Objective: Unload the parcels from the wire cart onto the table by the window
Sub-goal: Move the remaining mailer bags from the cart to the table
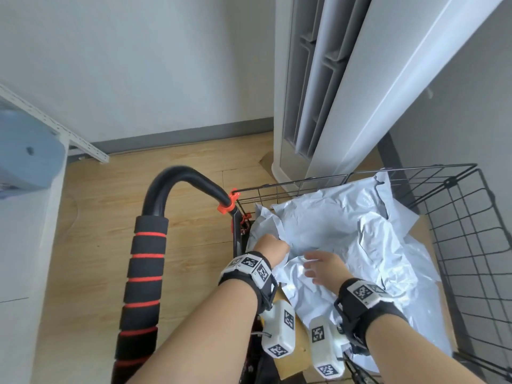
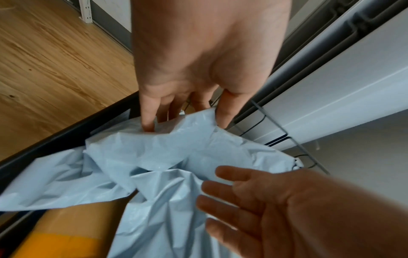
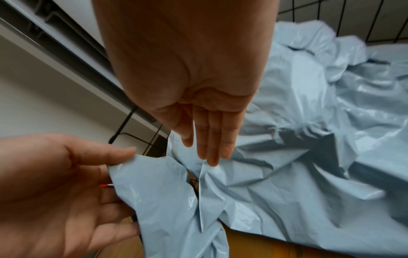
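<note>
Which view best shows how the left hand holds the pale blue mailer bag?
Right wrist: the left hand pinches the mailer bag edge, thumb on top. The left wrist view shows fingers at its crumpled edge. The head view shows only the hand's back.

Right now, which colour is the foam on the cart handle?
Black foam handle sleeve with red rings; head view.

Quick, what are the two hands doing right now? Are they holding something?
Left hand: pinching the edge of a pale blue plastic parcel in the wire cart.
Right hand: open, fingers straight, fingertips reaching the same parcel.
</note>
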